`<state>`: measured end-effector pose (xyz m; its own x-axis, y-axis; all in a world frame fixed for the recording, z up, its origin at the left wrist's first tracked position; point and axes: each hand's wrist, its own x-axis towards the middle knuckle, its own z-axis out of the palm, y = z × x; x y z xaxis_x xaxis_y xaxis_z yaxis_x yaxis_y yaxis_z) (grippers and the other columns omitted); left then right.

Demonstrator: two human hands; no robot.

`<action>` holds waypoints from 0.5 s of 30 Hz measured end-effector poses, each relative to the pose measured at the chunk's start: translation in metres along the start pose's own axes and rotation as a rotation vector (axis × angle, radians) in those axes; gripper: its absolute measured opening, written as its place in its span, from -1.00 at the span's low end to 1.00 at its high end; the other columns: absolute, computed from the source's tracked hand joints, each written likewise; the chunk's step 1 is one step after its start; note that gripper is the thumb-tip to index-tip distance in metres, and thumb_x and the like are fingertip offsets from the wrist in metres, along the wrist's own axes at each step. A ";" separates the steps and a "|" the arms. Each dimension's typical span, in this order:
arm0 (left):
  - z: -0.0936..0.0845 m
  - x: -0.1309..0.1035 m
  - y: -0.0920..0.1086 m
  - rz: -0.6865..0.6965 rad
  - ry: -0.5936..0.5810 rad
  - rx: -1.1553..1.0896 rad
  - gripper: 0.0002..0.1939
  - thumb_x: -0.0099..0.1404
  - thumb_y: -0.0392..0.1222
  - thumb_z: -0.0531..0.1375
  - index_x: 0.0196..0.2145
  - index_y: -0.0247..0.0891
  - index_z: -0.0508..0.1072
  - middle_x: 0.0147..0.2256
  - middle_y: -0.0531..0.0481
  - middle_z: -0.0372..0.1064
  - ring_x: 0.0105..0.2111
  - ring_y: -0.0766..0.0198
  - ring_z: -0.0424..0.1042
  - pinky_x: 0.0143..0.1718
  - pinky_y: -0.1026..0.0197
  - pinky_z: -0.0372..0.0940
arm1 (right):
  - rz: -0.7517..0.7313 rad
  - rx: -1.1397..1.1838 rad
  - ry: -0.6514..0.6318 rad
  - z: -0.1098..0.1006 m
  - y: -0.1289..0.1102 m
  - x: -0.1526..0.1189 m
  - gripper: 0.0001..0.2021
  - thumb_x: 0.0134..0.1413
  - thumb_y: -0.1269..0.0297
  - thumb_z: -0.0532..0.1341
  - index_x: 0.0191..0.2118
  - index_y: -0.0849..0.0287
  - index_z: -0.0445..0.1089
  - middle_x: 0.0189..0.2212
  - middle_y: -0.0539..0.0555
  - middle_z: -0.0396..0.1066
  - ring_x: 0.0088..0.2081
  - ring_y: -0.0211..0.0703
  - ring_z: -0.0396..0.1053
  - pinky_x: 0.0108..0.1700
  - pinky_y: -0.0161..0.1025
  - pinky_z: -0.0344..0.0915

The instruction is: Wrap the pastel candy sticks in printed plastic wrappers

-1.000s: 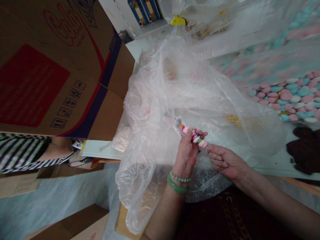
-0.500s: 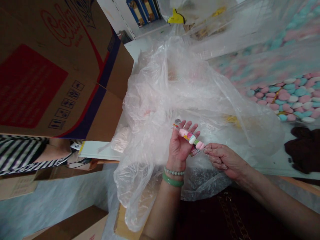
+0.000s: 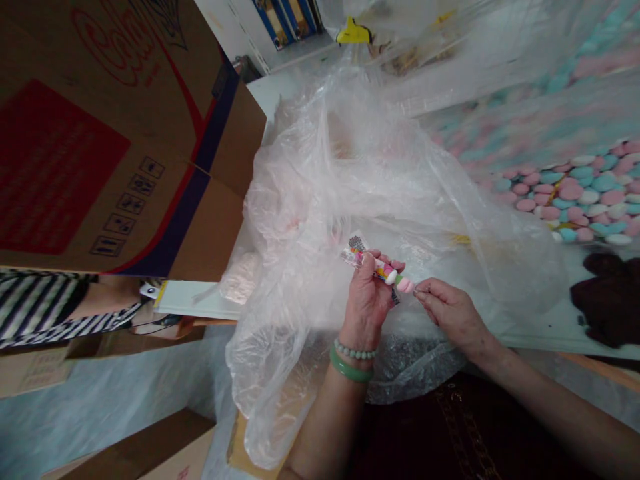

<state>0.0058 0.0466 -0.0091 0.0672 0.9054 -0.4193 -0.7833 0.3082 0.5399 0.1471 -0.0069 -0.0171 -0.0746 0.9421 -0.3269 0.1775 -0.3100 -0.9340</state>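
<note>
From the head view, I see the left hand (image 3: 370,293) curled round a small stack of pink, white and green candy (image 3: 393,275), thumb pressed over it and the other fingers behind. A clear printed wrapper (image 3: 357,250) sticks out past the thumb. The right hand (image 3: 445,310) has its thumb and forefinger pinched together at the candy's pink end; what they grip is too small to tell. The candy sits between the two hands, above the big crumpled clear plastic bag (image 3: 310,200) spread over the white table (image 3: 200,299). A beaded bracelet (image 3: 356,351) and a green bangle (image 3: 350,368) circle the left wrist. Over to the left stands a large cardboard box (image 3: 220,220), with a striped sleeve (image 3: 45,303) below it; pink, blue and white pieces (image 3: 585,197) lie at the right.
</note>
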 end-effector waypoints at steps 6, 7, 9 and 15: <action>0.002 -0.002 -0.006 -0.065 -0.058 -0.036 -0.85 0.24 -0.12 0.20 -0.35 -0.27 0.39 -0.51 0.09 0.28 -0.43 0.32 0.39 -0.18 0.14 0.28 | -0.204 -0.296 0.024 0.008 -0.002 -0.004 -0.78 0.12 0.18 0.06 -0.35 0.14 0.40 -0.56 0.01 0.32 -0.52 -0.22 0.24 -0.46 -0.28 0.09; 0.001 -0.002 -0.006 -0.078 -0.061 -0.047 -0.85 0.24 -0.12 0.19 -0.35 -0.27 0.39 -0.51 0.09 0.28 -0.43 0.32 0.40 -0.18 0.14 0.28 | -0.121 -0.177 -0.003 0.009 -0.004 -0.002 -0.79 0.10 0.16 0.08 -0.38 0.14 0.37 -0.61 -0.03 0.27 -0.57 -0.26 0.19 -0.51 -0.30 0.06; -0.001 -0.001 -0.002 -0.121 -0.059 -0.070 -0.84 0.25 -0.10 0.18 -0.35 -0.26 0.39 -0.50 0.08 0.31 -0.41 0.29 0.41 -0.15 0.11 0.28 | 0.084 0.122 -0.073 0.008 -0.007 0.001 -0.79 0.05 0.11 0.13 -0.44 0.14 0.32 -0.70 -0.11 0.11 -0.66 -0.33 0.04 -0.61 -0.35 -0.05; -0.005 0.001 0.015 -0.174 -0.014 -0.054 -0.68 0.23 0.07 0.16 -0.32 -0.27 0.40 -0.47 -0.01 0.37 -0.25 0.06 0.46 -0.11 -0.03 0.28 | 0.302 0.478 -0.118 0.004 -0.005 0.006 -0.75 -0.08 0.09 0.25 -0.43 0.18 0.31 -0.75 -0.19 -0.01 -0.72 -0.42 -0.15 -0.68 -0.37 -0.26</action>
<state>-0.0086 0.0506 -0.0048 0.2129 0.8440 -0.4923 -0.7913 0.4445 0.4198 0.1417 0.0000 -0.0147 -0.2035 0.7906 -0.5775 -0.2533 -0.6123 -0.7489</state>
